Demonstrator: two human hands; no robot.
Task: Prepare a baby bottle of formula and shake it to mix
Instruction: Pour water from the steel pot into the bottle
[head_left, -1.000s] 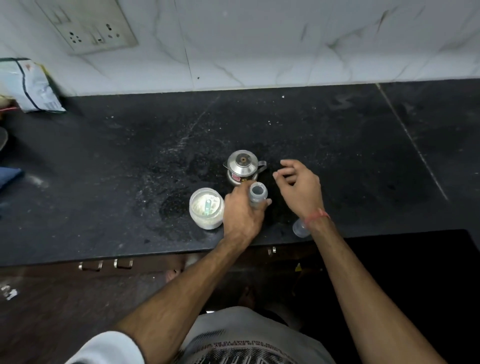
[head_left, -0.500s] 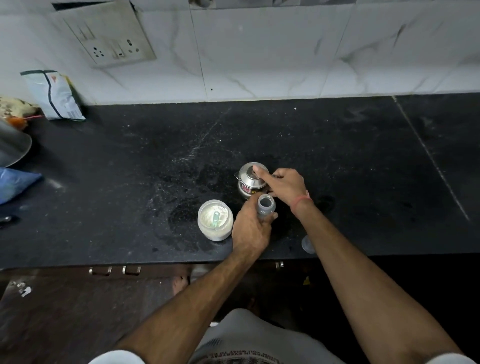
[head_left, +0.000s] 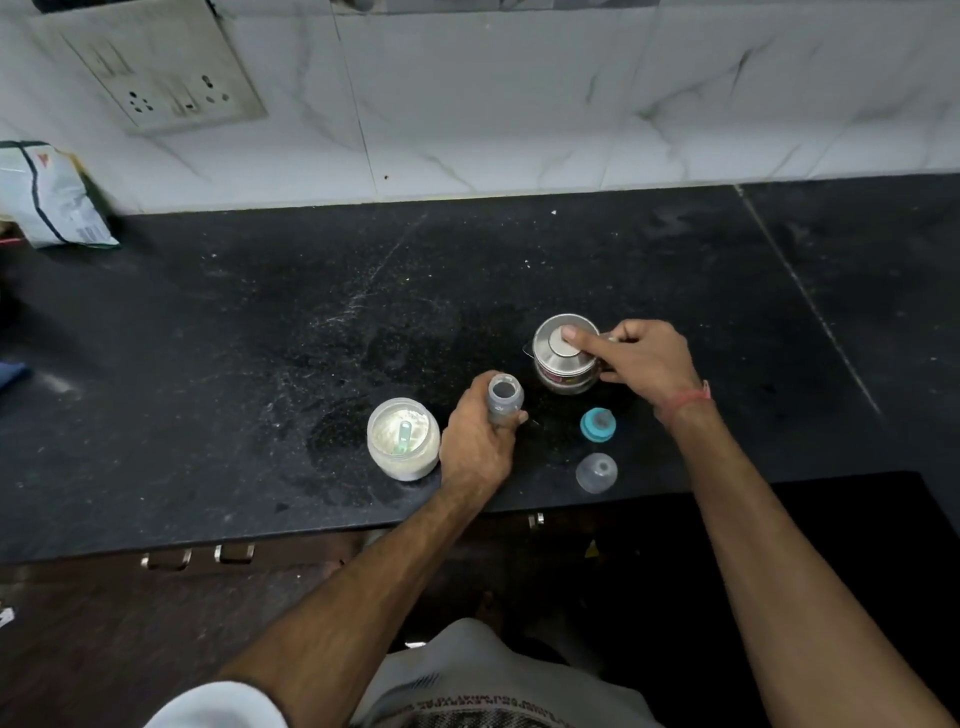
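My left hand (head_left: 478, 441) grips an open baby bottle (head_left: 505, 393), standing upright on the black counter (head_left: 311, 322). Just right of it stands a small steel lidded jug (head_left: 565, 354); my right hand (head_left: 639, 358) holds its handle side, index finger pressed on the lid. An open jar of white formula powder (head_left: 403, 437) with a pale green scoop in it sits left of my left hand. The teal nipple ring (head_left: 598, 424) and the clear bottle cap (head_left: 596, 472) lie near the counter's front edge.
A white packet (head_left: 49, 197) leans against the tiled wall at the far left, below a socket plate (head_left: 166, 78). Drawer handles (head_left: 197, 557) show under the counter's front edge. Powder dust streaks the counter's middle.
My right hand has closed on the steel jug's handle, finger on its lid. The teal ring and clear cap have come into view. My left hand keeps hold of the bottle.
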